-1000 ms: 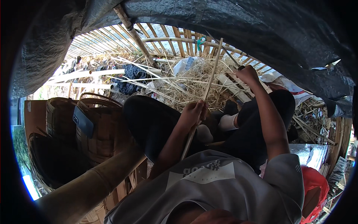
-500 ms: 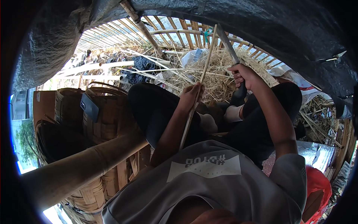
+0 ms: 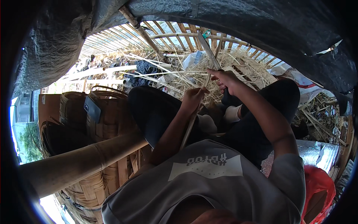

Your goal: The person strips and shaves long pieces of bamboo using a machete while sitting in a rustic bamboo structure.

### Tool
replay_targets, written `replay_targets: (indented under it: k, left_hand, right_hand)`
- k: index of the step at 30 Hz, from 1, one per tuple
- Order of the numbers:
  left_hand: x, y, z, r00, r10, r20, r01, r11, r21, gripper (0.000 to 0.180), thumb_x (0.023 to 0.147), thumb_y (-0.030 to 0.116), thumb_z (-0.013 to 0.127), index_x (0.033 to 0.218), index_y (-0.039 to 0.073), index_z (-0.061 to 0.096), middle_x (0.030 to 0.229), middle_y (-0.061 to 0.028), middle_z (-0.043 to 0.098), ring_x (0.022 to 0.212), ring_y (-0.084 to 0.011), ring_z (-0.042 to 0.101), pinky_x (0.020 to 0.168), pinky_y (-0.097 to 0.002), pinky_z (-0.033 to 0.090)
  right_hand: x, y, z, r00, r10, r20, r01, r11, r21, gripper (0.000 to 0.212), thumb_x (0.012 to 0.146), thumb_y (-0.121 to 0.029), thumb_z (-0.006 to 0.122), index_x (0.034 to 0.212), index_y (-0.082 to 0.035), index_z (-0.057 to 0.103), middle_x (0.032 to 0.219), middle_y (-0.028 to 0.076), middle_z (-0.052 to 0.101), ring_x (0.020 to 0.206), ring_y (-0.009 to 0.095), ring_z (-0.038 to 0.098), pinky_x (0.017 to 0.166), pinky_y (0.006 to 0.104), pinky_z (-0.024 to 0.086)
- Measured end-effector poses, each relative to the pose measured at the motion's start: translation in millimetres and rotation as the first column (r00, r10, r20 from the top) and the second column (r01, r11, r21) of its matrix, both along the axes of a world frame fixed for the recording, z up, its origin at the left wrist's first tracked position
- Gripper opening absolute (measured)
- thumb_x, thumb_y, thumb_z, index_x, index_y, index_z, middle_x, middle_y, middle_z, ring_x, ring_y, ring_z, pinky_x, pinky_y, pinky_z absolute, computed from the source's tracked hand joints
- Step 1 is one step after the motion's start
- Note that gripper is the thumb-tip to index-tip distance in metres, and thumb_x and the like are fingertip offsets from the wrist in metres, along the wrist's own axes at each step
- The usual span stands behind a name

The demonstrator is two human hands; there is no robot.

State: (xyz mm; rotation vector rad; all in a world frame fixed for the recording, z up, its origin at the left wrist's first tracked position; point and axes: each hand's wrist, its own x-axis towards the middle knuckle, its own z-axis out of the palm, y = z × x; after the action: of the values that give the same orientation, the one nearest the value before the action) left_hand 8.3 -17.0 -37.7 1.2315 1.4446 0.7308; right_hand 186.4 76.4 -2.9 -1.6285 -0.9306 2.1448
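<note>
A long, thin bamboo strip (image 3: 189,130) runs up from beside my lap, slanting away from me. My left hand (image 3: 193,99) is closed round it between my bent knees. Farther along, my right hand (image 3: 226,81) grips a long-bladed knife by its dark handle, its index finger stretched toward the strip. The knife blade (image 3: 207,47) points up and to the left, meeting or crossing the strip just beyond my right hand. Whether the edge touches the strip I cannot tell.
Dry shavings (image 3: 242,61) and loose strips are heaped beyond my feet, before a slatted bamboo fence (image 3: 179,40). At the left stand woven baskets (image 3: 108,130) with a phone (image 3: 92,109) on one, and a thick bamboo pole (image 3: 85,160). A red plastic bag (image 3: 320,183) lies right.
My right hand has moved left and slightly down, closer to the strip and my left hand. The knife blade has swung left across the strip. My left hand keeps its grip.
</note>
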Motion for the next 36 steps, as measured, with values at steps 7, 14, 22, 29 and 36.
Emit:
replay_targets:
  k: [7,14,22,29,36]
  left_hand:
    - [3.8,-10.4,11.8,0.775,0.242,0.584,0.036,0.906,-0.423,0.061,0.102,0.048,0.032,0.118,-0.004,0.06,0.067,-0.0053,0.055,0.056,-0.0171,0.059,0.05,-0.0273,0.049]
    - [-17.8,-27.9,22.9,0.525,0.322,0.788,0.397,0.726,-0.561,0.051,0.102,0.049,0.028,0.093,0.007,0.055,0.062,-0.0023,0.045,0.047,-0.0146,0.046,0.04,-0.0251,0.039]
    - [-19.2,-28.9,25.7,0.415,0.38,0.826,0.391,0.745,-0.54,0.042,0.102,0.043,0.032,0.094,0.008,0.054,0.067,0.0032,0.039,0.053,-0.0092,0.035,0.043,-0.0237,0.031]
    - [-15.6,-32.2,20.6,0.434,0.434,0.79,0.459,0.647,-0.608,0.027,0.098,0.03,0.038,0.093,0.008,0.053,0.07,0.0033,0.039,0.058,-0.0087,0.037,0.046,-0.0228,0.032]
    - [-22.6,-33.5,16.3,0.563,0.315,0.764,0.327,0.764,-0.556,0.028,0.1,0.029,0.034,0.089,0.01,0.051,0.063,0.0031,0.039,0.047,-0.0083,0.034,0.037,-0.0213,0.028]
  right_hand:
    - [5.5,19.7,-16.1,0.99,-0.073,-0.119,0.066,0.996,-0.059,0.02,0.083,-0.014,0.069,0.078,-0.01,0.05,0.054,-0.006,0.037,0.041,0.007,0.031,0.044,0.0291,0.03]
    - [19.8,39.4,1.4,0.978,-0.112,-0.179,0.119,0.992,0.032,0.023,0.083,-0.009,0.068,0.072,-0.011,0.048,0.054,-0.006,0.038,0.041,0.006,0.032,0.044,0.0281,0.03]
    - [23.7,22.7,28.9,0.985,-0.055,0.166,0.015,0.972,0.236,0.03,0.081,-0.021,0.074,0.068,-0.009,0.049,0.053,-0.005,0.039,0.041,0.005,0.034,0.039,0.0258,0.026]
    - [30.3,17.4,16.5,0.974,0.046,0.221,-0.116,0.941,0.317,0.032,0.078,-0.018,0.076,0.066,-0.008,0.048,0.053,-0.002,0.04,0.041,0.006,0.035,0.038,0.0239,0.026]
    - [23.1,6.1,12.8,0.874,0.119,0.471,-0.359,0.81,0.463,0.025,0.067,-0.019,0.072,0.068,0.002,0.058,0.058,0.011,0.058,0.047,0.019,0.055,0.045,0.0338,0.043]
